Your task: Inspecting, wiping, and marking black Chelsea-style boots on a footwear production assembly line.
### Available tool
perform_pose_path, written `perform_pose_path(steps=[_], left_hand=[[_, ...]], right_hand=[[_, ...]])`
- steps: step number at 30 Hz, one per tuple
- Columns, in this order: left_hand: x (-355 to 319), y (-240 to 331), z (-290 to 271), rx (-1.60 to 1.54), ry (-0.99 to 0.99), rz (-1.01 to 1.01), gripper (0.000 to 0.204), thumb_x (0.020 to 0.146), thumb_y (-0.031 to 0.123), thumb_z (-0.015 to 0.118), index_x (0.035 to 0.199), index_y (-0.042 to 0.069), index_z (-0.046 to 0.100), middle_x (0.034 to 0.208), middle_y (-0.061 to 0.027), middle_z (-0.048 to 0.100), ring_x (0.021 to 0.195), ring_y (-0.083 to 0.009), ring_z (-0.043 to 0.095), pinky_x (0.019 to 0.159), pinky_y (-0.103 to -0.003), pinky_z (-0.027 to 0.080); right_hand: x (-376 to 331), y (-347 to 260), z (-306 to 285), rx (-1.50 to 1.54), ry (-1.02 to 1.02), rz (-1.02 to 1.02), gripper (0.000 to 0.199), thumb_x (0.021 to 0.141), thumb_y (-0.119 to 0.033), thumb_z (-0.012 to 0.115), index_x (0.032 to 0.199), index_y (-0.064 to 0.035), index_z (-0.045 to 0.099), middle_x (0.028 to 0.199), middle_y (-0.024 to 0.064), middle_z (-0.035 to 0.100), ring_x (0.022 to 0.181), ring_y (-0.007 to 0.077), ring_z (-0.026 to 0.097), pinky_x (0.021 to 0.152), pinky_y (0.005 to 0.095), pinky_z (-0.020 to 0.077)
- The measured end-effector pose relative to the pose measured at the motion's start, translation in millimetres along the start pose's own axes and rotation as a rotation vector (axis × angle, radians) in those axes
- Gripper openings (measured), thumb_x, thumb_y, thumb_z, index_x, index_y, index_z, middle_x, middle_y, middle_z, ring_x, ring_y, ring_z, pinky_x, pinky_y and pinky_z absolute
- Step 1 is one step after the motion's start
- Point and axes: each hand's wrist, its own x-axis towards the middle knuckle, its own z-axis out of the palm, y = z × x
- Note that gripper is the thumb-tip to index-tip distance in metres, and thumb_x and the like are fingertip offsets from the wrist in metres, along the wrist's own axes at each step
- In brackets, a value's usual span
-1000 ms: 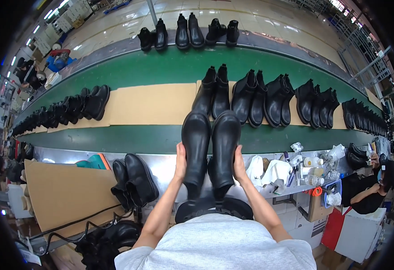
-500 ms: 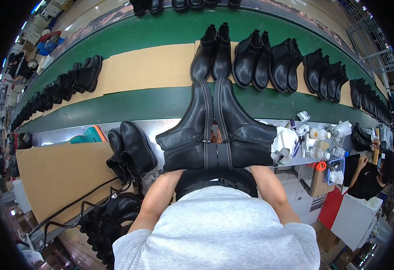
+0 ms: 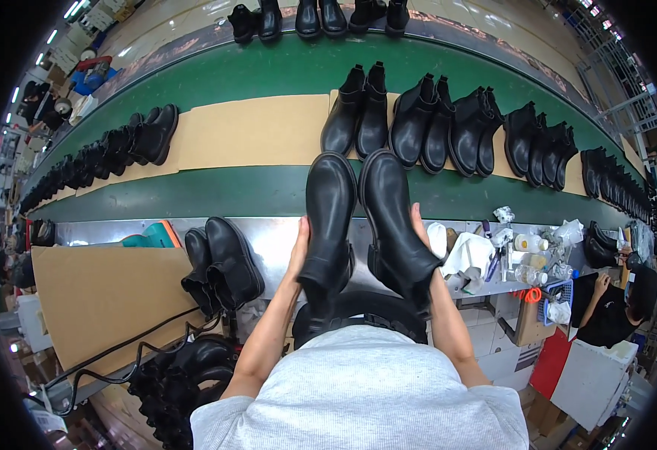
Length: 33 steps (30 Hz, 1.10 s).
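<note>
Two black leather ankle boots are held up side by side in front of me, toes pointing away. My left hand (image 3: 299,244) grips the left boot (image 3: 330,217) along its outer side, fingers mostly hidden beneath it. On the other side, my right hand (image 3: 420,226) holds the right boot (image 3: 390,217) in the same way. The toes nearly touch each other, while the shafts spread apart toward my waist. Past the toes, a pair of upright black boots (image 3: 355,120) stands on a strip of brown cardboard (image 3: 253,135).
More boots line the green conveyor (image 3: 268,191) on both sides. Another black pair (image 3: 227,262) sits on the metal bench, left, by a cardboard sheet (image 3: 111,300). White cloths (image 3: 469,255), bottles (image 3: 531,243) and a blue basket (image 3: 558,301) lie right. A co-worker (image 3: 619,307) sits far right.
Both boots have been turned from lying on their sides, zips showing, to uppers facing up. My hands, hidden behind the boots before, now show at their outer sides.
</note>
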Motion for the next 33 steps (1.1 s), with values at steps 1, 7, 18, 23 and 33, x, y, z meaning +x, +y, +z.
perform_pose_path(steps=[1,7,18,23,33], left_hand=[[2,1,-1,0.253,0.028,0.182,0.055,0.096,0.048,0.029,0.127,0.003,0.039,0.101,-0.0068,0.058,0.092,-0.0165,0.056,0.087,-0.029,0.041],[-12,46,-14,0.764,-0.11,0.362,0.059,0.096,0.046,0.026,0.137,0.003,0.033,0.093,-0.009,0.059,0.082,-0.0148,0.053,0.082,-0.028,0.041],[-12,64,12,0.416,-0.078,0.173,0.063,0.083,0.019,0.065,0.134,-0.002,0.034,0.094,-0.0073,0.064,0.081,-0.011,0.062,0.072,-0.023,0.05],[7,36,21,-0.149,0.082,-0.038,0.031,0.08,0.037,0.067,0.098,0.012,0.06,0.091,-0.0011,0.063,0.083,-0.0143,0.06,0.077,-0.032,0.048],[23,22,7,-0.194,0.214,-0.115,0.03,0.076,0.041,0.07,0.091,0.018,0.059,0.089,0.0005,0.058,0.081,-0.0118,0.055,0.074,-0.029,0.047]], right_hand=[[2,4,4,-0.583,0.302,-0.283,0.057,0.094,-0.051,0.033,0.114,-0.0003,0.049,0.097,0.0121,0.06,0.096,0.0241,0.056,0.086,0.0294,0.0412],[3,-8,16,-1.488,0.729,-0.539,0.06,0.092,-0.049,0.04,0.117,0.0046,0.044,0.105,0.0256,0.056,0.101,0.0322,0.054,0.089,0.0346,0.0384],[5,-16,16,-0.736,0.559,-0.057,0.052,0.092,-0.046,0.045,0.114,0.0005,0.053,0.101,0.0104,0.061,0.094,0.019,0.057,0.085,0.0305,0.0419],[24,-3,51,-0.161,0.332,-0.22,0.04,0.091,-0.041,0.048,0.113,-0.008,0.054,0.108,0.0052,0.06,0.097,0.0157,0.058,0.086,0.0324,0.0473],[39,0,31,-0.202,0.442,-0.152,0.039,0.083,-0.048,0.059,0.095,-0.0116,0.058,0.086,0.0023,0.062,0.078,0.0135,0.06,0.07,0.0298,0.0506]])
